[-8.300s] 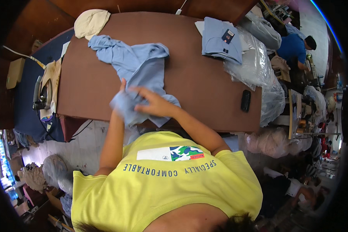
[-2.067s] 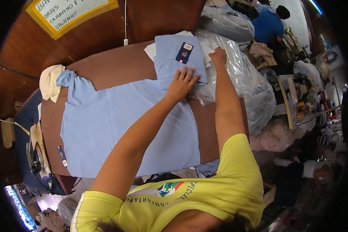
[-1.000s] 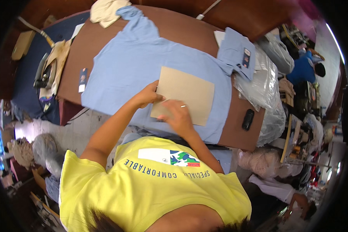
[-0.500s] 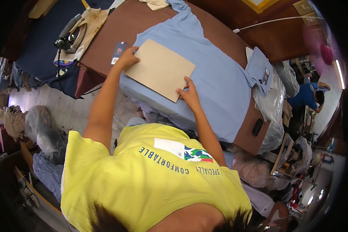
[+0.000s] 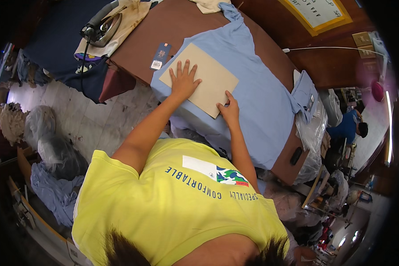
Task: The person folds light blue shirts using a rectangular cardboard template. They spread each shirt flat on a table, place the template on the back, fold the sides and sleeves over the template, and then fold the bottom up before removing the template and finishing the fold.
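Note:
A beige cardboard sheet (image 5: 215,73) lies on a light blue shirt (image 5: 261,102) spread over the brown-covered table. My left hand (image 5: 182,82) rests flat on the sheet's left part, fingers spread. At the sheet's near right edge, my right hand (image 5: 230,110) holds the border, with thumb and forefinger showing and the other fingers partly hidden. A dark blue tag (image 5: 160,56) with a white label lies on the brown cover (image 5: 142,42), left of the sheet.
A steam iron (image 5: 103,29) stands on a stained cloth at the far left. Folded blue shirts (image 5: 305,91) and clear plastic bags (image 5: 312,128) lie at the right, near a black oblong object (image 5: 296,155). Another person (image 5: 346,125) works farther right.
My left hand has let go of the sheet's far left corner and now lies flat on top. My right hand stays at the edge. The view has shifted, moving the scene slightly right.

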Demonstrator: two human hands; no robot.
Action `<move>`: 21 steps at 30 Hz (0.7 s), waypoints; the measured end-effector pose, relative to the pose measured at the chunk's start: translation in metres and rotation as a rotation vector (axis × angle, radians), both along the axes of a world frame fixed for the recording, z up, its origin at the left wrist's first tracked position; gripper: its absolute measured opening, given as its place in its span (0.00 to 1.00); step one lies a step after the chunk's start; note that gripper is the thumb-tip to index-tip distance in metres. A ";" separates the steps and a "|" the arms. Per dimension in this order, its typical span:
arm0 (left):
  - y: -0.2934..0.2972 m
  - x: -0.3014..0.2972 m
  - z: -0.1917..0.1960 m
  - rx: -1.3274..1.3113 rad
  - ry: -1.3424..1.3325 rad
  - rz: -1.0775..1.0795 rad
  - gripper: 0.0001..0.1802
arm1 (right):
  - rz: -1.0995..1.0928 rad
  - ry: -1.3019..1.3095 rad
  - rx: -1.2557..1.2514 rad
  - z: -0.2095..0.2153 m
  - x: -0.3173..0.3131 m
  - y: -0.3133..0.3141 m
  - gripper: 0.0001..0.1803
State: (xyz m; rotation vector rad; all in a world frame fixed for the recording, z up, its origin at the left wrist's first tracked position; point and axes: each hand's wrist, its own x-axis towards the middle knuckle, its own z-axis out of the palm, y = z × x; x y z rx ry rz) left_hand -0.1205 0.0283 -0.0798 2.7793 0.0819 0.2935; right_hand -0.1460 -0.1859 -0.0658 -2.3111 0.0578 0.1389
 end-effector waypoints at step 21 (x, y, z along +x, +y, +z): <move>-0.011 0.010 0.005 0.064 -0.018 0.084 0.28 | 0.147 -0.010 -0.106 0.019 0.005 0.005 0.38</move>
